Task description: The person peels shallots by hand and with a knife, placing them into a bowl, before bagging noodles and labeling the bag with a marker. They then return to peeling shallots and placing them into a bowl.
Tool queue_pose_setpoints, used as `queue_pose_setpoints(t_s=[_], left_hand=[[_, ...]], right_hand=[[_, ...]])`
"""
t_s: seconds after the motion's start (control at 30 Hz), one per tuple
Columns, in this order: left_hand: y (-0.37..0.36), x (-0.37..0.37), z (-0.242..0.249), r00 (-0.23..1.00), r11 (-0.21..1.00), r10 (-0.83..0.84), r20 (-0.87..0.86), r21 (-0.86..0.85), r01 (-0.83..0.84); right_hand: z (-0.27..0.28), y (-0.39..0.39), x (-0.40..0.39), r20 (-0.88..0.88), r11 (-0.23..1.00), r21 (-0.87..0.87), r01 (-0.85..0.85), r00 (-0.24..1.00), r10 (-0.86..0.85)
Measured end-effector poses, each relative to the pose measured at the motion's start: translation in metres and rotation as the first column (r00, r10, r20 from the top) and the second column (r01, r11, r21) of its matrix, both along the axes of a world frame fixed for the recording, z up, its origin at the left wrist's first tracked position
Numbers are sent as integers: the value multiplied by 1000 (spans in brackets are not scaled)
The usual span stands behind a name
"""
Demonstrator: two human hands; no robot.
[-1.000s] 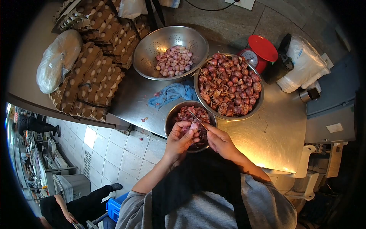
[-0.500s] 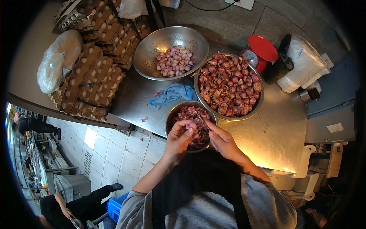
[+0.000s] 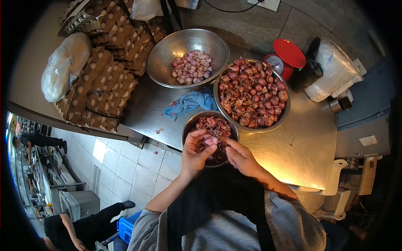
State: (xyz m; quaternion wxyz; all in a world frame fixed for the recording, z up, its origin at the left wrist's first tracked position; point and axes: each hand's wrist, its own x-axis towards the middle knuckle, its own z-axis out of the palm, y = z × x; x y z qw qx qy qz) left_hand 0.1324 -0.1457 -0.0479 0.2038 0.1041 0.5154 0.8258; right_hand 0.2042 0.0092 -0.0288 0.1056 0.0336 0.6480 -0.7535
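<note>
Between the thumb and fingers of my left hand is a pale pink shallot. My right hand is closed on a small knife, its thin blade pointing up and left beside the shallot. Both hands are over the near side of a metal bowl holding reddish skins. Behind it to the right, a larger bowl is heaped with unpeeled red shallots. A steel colander at the back left holds peeled shallots.
A crumpled blue cloth lies on the steel table. Egg trays are stacked at left with a plastic bag on them. A red scale stands behind the big bowl. Other people are at lower left.
My left hand has turned slightly, showing more of the shallot. My right hand has shifted a little down and left, and the knife blade now slants up and left.
</note>
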Motion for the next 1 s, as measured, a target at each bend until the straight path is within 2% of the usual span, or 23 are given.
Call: queue_pose_setpoints(t_s=[0.1,0.2,0.3,0.4,0.5,0.6,0.7,0.8,0.9,1.0], left_hand=[[0,1,1,1000,999,-11,17,47,10],[0,2,13,978,984,-86,188,167,54],[-1,1,25,931,985,-134,340,149,88],[-3,0,29,885,980,-158,438,180,86],[-4,0,15,915,977,-150,375,197,80],[-3,0,15,905,977,-133,404,205,52],[-3,0,14,869,964,-192,457,256,79],[-1,2,10,871,961,-176,458,272,50],[-3,2,7,863,954,-206,462,293,71],[-2,3,10,864,952,-202,461,300,62]], right_hand=[[-6,2,0,34,1000,-12,15,999,-14],[-3,1,-2,38,994,3,110,993,-110],[5,0,-2,-8,979,96,178,984,-178],[-6,7,-1,-56,978,204,48,998,-37],[-2,5,1,22,998,32,54,998,-54],[0,3,4,39,1000,15,20,999,-21],[-2,-2,1,-225,966,254,53,974,6],[-5,-6,-3,-474,902,383,201,881,5],[-2,1,2,-320,864,489,115,946,55],[-2,2,0,-308,913,393,110,951,18]])
